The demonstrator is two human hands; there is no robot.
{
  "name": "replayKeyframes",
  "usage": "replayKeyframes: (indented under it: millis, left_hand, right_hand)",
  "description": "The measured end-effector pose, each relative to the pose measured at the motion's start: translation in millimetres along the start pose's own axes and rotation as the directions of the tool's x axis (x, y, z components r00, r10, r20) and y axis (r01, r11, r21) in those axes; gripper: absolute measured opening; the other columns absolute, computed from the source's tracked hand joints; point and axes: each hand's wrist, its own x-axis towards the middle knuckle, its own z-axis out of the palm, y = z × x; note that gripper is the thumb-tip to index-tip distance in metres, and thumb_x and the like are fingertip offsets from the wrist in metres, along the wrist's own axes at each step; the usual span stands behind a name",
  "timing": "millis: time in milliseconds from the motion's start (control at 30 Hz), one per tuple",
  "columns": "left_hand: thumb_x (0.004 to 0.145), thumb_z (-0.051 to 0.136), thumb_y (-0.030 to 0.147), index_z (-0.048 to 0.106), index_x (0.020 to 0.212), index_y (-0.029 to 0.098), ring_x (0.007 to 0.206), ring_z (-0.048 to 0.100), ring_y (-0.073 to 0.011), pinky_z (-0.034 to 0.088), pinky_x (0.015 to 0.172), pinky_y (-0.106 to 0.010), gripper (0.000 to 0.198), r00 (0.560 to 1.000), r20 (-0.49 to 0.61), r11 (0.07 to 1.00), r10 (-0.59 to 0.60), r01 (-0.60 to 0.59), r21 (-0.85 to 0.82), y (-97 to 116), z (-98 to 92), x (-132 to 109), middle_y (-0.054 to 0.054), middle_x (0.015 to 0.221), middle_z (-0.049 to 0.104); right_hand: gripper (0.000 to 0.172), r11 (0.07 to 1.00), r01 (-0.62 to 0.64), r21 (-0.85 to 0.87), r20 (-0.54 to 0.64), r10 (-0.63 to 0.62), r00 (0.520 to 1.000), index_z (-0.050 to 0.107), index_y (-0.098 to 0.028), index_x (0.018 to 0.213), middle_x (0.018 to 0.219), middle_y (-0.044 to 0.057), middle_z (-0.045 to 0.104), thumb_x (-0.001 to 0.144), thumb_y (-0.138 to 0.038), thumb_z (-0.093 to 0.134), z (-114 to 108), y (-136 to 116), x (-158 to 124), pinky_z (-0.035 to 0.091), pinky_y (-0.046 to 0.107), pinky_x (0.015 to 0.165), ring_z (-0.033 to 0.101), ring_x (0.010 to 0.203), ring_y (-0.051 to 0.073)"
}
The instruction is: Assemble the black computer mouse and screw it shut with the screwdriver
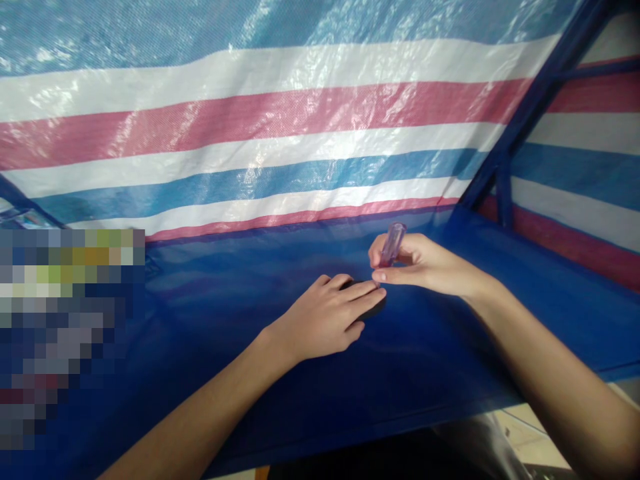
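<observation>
My left hand (333, 315) lies palm down over a dark, rounded, flat object (374, 308) on the blue surface. Its fingers reach across the object and the thumb rests at the near side, holding it there; most of the object is hidden beneath the hand. Just to the right, my right hand (417, 265) is closed on a screwdriver (394, 241) with a see-through purple handle. The handle tilts up, and its lower end points down by my left fingertips. The screwdriver's tip is too small to make out.
A blue sheet (240, 400) covers the table. Behind it hangs a striped red, white and blue plastic sheet (270, 113). A dark blue frame post (525, 127) slants up at the right. A pixelated area covers the left side.
</observation>
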Motion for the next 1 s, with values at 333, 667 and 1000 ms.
replayKeyframes:
  millis: [333,667,1000]
  left_hand:
    - [0.089,0.044,0.027,0.037,0.137,0.027,0.116,0.044,-0.0224,0.037,0.095,-0.038,0.048,1.000,-0.019,1.000,-0.009,0.009,0.003,-1.9,1.9,-0.2,0.001,0.143,0.044]
    - [0.088,0.046,0.027,0.037,0.137,0.026,0.115,0.046,-0.0213,0.040,0.094,-0.037,0.050,1.000,-0.010,1.000,-0.005,0.005,0.007,-2.8,1.8,-0.6,-0.001,0.142,0.044]
    - [0.089,0.045,0.026,0.038,0.136,0.025,0.114,0.046,-0.0221,0.038,0.095,-0.038,0.048,1.000,-0.014,1.000,-0.008,0.008,0.002,-2.9,1.9,0.1,0.001,0.143,0.044]
  right_hand:
    - [0.061,0.980,0.029,0.198,-0.027,-0.024,0.999,0.045,-0.019,0.126,0.093,0.007,0.069,0.072,-0.026,0.070,-2.1,7.3,-0.2,0.052,0.033,0.071,0.065,0.076,0.017]
    - [0.028,0.996,0.044,0.072,0.069,-0.049,0.996,0.060,-0.015,0.085,0.081,0.005,0.062,0.081,-0.042,0.060,-0.9,1.1,1.2,0.048,0.028,0.067,0.058,0.073,0.015]
    - [0.057,0.998,0.003,0.069,-0.094,0.003,0.996,0.056,-0.019,0.120,0.077,0.000,0.062,0.068,-0.036,0.073,0.9,5.6,2.2,0.048,0.030,0.065,0.059,0.068,0.015]
